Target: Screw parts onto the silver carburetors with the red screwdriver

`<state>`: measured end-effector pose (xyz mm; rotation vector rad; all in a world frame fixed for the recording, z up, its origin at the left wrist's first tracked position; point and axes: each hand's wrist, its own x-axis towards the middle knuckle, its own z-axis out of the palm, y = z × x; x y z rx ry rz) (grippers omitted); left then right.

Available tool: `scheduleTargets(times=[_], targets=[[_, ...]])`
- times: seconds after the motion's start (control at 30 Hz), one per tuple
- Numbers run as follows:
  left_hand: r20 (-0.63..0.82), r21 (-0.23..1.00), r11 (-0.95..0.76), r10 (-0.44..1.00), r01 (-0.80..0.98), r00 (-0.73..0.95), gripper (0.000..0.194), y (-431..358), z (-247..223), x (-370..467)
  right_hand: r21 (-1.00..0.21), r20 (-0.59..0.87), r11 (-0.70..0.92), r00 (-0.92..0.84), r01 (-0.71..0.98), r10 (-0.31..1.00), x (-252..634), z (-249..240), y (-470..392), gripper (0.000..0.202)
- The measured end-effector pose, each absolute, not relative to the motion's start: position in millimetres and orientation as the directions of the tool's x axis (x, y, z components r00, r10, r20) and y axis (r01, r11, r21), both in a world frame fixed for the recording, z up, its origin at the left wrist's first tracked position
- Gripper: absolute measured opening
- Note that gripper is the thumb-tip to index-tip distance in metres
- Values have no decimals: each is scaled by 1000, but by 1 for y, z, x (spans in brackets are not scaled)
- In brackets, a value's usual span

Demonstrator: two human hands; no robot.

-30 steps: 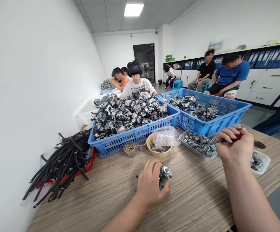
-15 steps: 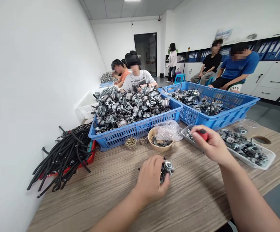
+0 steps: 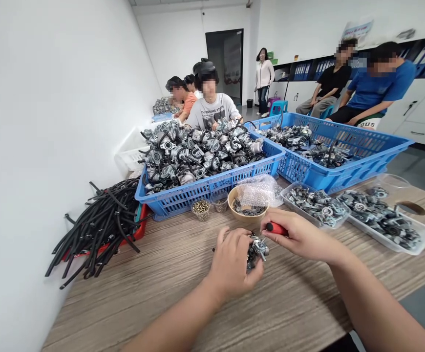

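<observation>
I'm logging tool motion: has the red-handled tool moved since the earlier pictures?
Yes. Against the tan bowl, the red-handled tool in the right hand has moved left, to the metal part in the left hand.

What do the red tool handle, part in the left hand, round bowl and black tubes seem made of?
Red tool handle: likely plastic; smooth, evenly coloured.
Part in the left hand: metal, probably cast; silvery grey with bright highlights.
Round bowl: perhaps paperboard; plain matte tan.
Black tubes: rubber or soft plastic, can't tell which; slight sheen, curving loosely.
</observation>
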<state>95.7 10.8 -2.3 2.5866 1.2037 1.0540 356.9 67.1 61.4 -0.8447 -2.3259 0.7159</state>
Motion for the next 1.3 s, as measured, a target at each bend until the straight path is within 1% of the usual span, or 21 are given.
scheduleTargets(times=[0.1,0.2,0.33,0.43,0.5,0.57,0.67,0.8,1.07,1.2,1.3], targets=[[547,361,-690,702,628,457,32,12,-3,95,-640,307,652,-642,406,702,353,57,65,13],[512,380,-677,721,630,466,34,12,-4,93,-654,305,646,-645,393,701,349,54,62,10],[476,407,-664,740,627,475,51,12,-6,93,-677,299,642,-661,361,688,341,51,57,9],[500,407,-658,741,634,448,62,13,-9,95,-686,307,638,-654,351,691,333,49,54,12],[532,404,-654,737,640,417,59,13,-11,97,-688,321,641,-650,340,689,329,49,53,14],[554,401,-652,732,643,397,52,13,-12,99,-689,335,646,-645,329,686,327,48,53,16],[561,405,-642,737,651,377,44,13,-14,102,-686,355,650,-629,328,692,324,47,54,17],[577,393,-633,735,667,356,47,14,-18,104,-683,368,650,-612,333,700,324,47,53,17],[685,269,-683,632,679,363,52,27,-30,103,-671,388,655,-589,347,709,321,47,53,16],[735,214,-713,568,668,370,50,29,-29,101,-666,405,655,-563,357,720,320,41,54,9],[739,219,-734,555,643,382,46,31,-28,99,-666,412,649,-545,367,731,319,38,54,6]])
